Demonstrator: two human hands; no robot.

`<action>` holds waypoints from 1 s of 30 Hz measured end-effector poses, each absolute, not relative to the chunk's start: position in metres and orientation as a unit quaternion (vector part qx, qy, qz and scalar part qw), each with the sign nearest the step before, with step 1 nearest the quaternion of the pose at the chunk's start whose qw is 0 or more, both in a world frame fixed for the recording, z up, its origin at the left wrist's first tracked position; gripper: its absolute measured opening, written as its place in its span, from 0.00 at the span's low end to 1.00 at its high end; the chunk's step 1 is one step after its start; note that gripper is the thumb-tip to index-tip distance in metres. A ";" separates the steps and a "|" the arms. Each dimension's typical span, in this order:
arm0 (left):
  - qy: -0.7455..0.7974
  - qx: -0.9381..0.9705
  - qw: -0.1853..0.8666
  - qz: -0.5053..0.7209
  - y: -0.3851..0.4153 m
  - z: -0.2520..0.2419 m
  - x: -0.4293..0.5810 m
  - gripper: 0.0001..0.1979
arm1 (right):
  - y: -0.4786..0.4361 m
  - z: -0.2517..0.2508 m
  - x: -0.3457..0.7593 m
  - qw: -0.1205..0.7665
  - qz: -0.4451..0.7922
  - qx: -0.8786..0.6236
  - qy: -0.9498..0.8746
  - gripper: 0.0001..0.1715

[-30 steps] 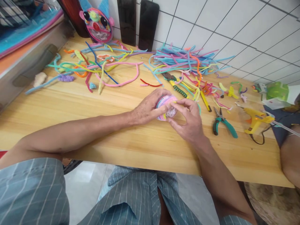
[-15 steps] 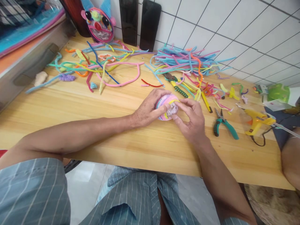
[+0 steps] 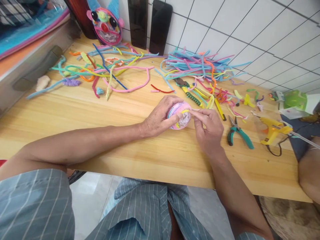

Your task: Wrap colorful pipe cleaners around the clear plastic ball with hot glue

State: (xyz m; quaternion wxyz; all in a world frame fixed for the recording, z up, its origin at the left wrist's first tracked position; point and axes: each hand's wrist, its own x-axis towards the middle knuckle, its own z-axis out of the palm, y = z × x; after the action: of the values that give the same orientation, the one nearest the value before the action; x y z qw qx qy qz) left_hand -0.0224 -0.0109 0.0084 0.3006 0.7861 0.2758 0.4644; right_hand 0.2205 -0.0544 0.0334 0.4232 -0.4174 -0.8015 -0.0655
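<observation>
My left hand point(image 3: 161, 115) is wrapped round a small round form covered in pipe cleaners point(image 3: 180, 106), its thumb across the front. Pink, lilac, blue and yellow bands run round it, and its face shows a whitish, crinkled middle. At the form's right edge, my right hand point(image 3: 208, 128) pinches with thumb and forefinger what looks like the end of a pink pipe cleaner, partly hidden by the fingers. Green-and-yellow pliers point(image 3: 191, 95) lie just beyond the hands. Teal-handled pliers point(image 3: 239, 133) rest to the right of my right hand.
Loose pipe cleaners point(image 3: 130, 90) are strewn at the left, with a thick pile point(image 3: 197, 65) by the tiled wall. A yellow glue gun point(image 3: 273, 130) lies at the right, near another person's arm point(image 3: 310, 173). Two phones point(image 3: 161, 25) and a decorated face figure point(image 3: 106, 28) stand behind.
My right hand has shifted slightly right, off the front of the round form, and its fingers have drawn together into a pinch. My left hand keeps its hold.
</observation>
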 end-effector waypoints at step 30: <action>0.266 0.782 0.295 0.480 -0.013 0.007 -0.023 0.24 | -0.066 0.030 0.201 0.374 -0.059 -0.432 -0.819 0.40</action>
State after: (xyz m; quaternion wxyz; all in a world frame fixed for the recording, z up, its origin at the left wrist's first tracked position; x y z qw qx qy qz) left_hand -0.0232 -0.0129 0.0066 0.2954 0.7825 0.2657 0.4795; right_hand 0.2006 -0.0656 0.0303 0.3736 -0.4321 -0.8187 -0.0593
